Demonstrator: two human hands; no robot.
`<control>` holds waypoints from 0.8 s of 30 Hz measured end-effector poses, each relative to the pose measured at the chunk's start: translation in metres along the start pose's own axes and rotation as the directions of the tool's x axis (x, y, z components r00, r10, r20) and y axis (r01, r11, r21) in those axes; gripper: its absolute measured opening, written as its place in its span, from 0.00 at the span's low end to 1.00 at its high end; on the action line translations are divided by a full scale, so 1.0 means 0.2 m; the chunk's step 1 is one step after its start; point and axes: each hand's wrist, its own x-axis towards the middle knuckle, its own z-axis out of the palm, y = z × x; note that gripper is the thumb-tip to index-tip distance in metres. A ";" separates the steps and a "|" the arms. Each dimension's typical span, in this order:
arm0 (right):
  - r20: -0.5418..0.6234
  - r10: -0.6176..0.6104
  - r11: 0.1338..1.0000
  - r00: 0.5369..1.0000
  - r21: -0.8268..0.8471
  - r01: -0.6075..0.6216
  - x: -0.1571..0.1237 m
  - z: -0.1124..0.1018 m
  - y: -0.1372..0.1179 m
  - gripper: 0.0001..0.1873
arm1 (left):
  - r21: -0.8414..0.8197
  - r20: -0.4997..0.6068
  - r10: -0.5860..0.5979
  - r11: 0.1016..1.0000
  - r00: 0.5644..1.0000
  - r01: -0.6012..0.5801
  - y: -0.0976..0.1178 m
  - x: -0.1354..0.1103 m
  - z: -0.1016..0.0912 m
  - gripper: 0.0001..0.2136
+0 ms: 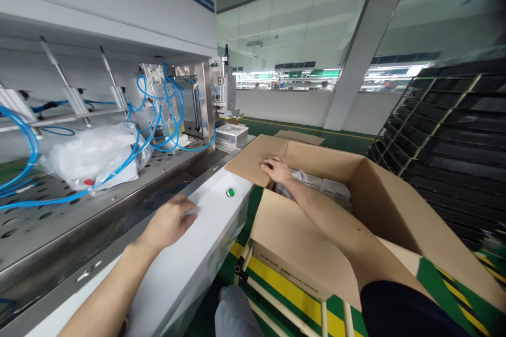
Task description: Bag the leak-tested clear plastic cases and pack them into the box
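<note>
My left hand point(171, 221) rests on the white front ledge point(205, 253) of the machine, fingers curled over a small pale thing I cannot make out. A green button point(230, 192) sits on the ledge just right of it. My right hand point(276, 169) reaches into an open cardboard box point(300, 242) and lies flat, fingers stretched, against the box's left flap, right above crumpled clear plastic bags point(320, 187) inside the box.
A perforated steel bed point(47, 205) carries blue air hoses point(166, 110), a clear plastic bag point(95, 155) and a press fixture point(231, 134). Stacked black trays point(454, 142) stand at right. The box rests on a cream tube frame point(276, 305) over a green and yellow floor.
</note>
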 end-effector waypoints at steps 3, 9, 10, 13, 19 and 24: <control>-0.010 -0.003 1.000 1.000 -0.006 0.003 0.00 0.01 0.01 0.16 | 0.008 -0.005 0.002 1.000 1.000 -0.002 0.00 0.00 0.00 0.10; -0.013 -0.012 1.000 1.000 -0.006 0.012 0.00 0.01 0.01 0.16 | 0.001 -0.001 -0.002 1.000 1.000 0.002 0.00 0.00 0.00 0.10; -0.013 -0.014 1.000 1.000 -0.006 0.014 0.00 0.01 0.01 0.15 | -0.001 -0.001 -0.001 1.000 1.000 0.001 0.00 0.00 0.00 0.10; -0.017 -0.023 1.000 1.000 -0.007 0.023 0.00 0.01 0.01 0.15 | 0.000 0.001 -0.001 1.000 1.000 0.001 0.00 0.00 0.00 0.11; -0.011 0.001 1.000 1.000 -0.009 -0.001 0.00 0.01 0.01 0.16 | 0.009 0.005 -0.005 1.000 1.000 0.005 0.00 0.00 0.00 0.11; -0.002 -0.002 1.000 1.000 -0.017 0.002 0.00 0.00 0.00 0.16 | 0.015 -0.016 0.015 1.000 1.000 -0.015 0.00 0.00 0.00 0.10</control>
